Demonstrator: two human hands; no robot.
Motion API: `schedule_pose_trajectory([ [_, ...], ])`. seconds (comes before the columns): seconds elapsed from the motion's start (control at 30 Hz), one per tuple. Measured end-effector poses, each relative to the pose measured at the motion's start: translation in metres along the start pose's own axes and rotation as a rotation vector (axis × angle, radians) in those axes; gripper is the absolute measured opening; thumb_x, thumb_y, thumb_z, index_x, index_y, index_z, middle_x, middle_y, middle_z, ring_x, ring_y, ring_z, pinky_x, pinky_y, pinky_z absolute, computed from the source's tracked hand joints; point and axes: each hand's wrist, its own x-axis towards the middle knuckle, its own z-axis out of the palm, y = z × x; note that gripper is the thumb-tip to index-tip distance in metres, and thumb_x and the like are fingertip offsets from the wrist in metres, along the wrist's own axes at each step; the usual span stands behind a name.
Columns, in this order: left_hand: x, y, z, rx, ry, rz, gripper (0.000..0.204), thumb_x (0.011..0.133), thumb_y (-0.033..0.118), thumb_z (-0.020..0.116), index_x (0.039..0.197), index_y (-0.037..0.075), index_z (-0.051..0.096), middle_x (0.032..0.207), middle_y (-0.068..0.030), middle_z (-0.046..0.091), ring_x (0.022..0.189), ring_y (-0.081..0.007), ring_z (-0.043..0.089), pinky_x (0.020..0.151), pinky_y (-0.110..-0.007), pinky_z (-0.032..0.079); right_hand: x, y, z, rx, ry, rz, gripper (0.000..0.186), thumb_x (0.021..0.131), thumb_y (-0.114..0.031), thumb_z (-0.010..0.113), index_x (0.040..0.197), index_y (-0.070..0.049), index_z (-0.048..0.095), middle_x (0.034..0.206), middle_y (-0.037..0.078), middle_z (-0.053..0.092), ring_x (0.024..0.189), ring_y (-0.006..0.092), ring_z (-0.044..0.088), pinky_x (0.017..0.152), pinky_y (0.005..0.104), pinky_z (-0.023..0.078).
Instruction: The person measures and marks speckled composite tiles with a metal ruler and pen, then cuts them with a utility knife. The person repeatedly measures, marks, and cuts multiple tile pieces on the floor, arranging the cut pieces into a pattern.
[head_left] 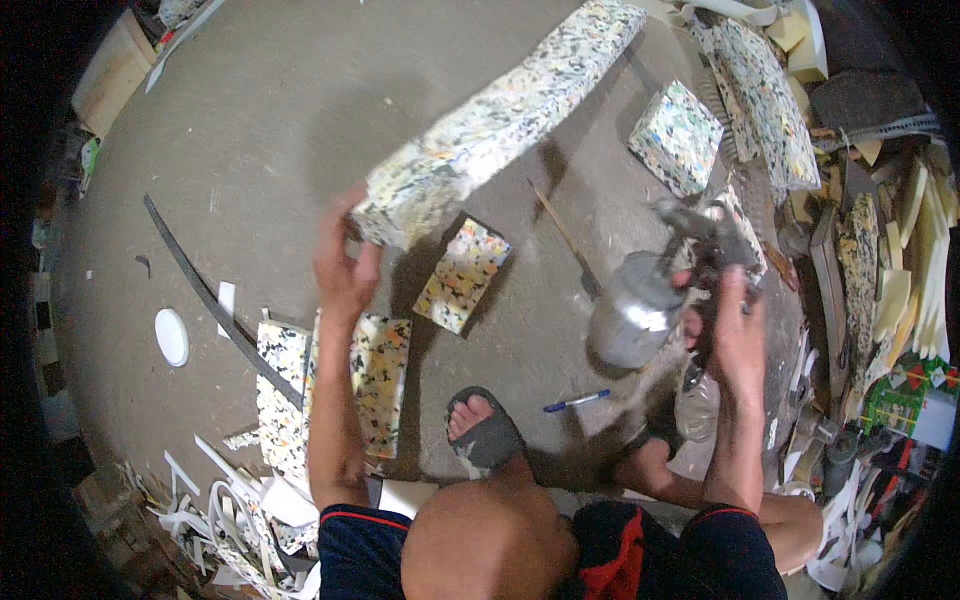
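My left hand [346,262] grips the near end of a long block of speckled rebonded foam [510,115], which slants away to the far right. In my right hand [735,325] is a spray gun [715,240], its metal cup [638,310] hanging to the left; the gun is blurred. On the floor between my hands lies a small speckled foam block [463,275]. Another foam block [675,137] rests beyond the spray gun. A thin stick [563,235] lies left of the cup, and a blue pen [577,401] is nearer to me.
Speckled foam pieces [380,385] lie under my left forearm, crossed by a dark curved strip [225,305]. A white round lid [172,337] is farther left. White scraps [240,530] heap at the lower left. Foam offcuts [905,280] pile along the right side. A clear bottle [697,410] is beside my right wrist.
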Motion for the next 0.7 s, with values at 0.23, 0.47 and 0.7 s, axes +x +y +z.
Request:
schedule_pose_trajectory([
  [0.23,0.041,-0.08,-0.065,0.694,-0.187,0.558,0.056,0.079,-0.009,0.067,0.131,0.011,0.055,0.153,-0.0115,0.048,0.147,-0.0378,0.037,0.12,-0.05,0.035,0.02,0.09,-0.134,0.142,0.487,-0.02,0.043,0.104,-0.043,0.057,0.12,-0.004,0.059,0.106,0.009,0.07,0.063,0.0129,0.057,0.049,0.0274,0.048],
  [0.47,-0.008,-0.125,-0.053,0.888,-0.455,0.051,0.052,0.092,0.0,0.054,0.144,0.009,0.049,0.16,-0.0169,0.037,0.148,-0.0387,0.033,0.124,-0.047,0.03,0.043,0.209,-0.272,0.467,0.772,0.049,0.036,0.102,-0.021,0.056,0.128,0.004,0.055,0.115,0.019,0.064,0.104,0.0389,0.066,0.094,0.0584,0.056],
  [0.7,0.007,-0.125,-0.034,0.439,-0.058,-0.179,0.045,0.101,0.03,0.058,0.138,0.004,0.057,0.148,-0.0249,0.051,0.138,-0.0411,0.048,0.114,-0.048,0.039,0.004,0.242,-0.36,0.652,0.65,0.036,0.035,0.099,-0.028,0.051,0.116,0.002,0.059,0.106,0.015,0.065,0.093,0.0336,0.062,0.086,0.0505,0.054],
])
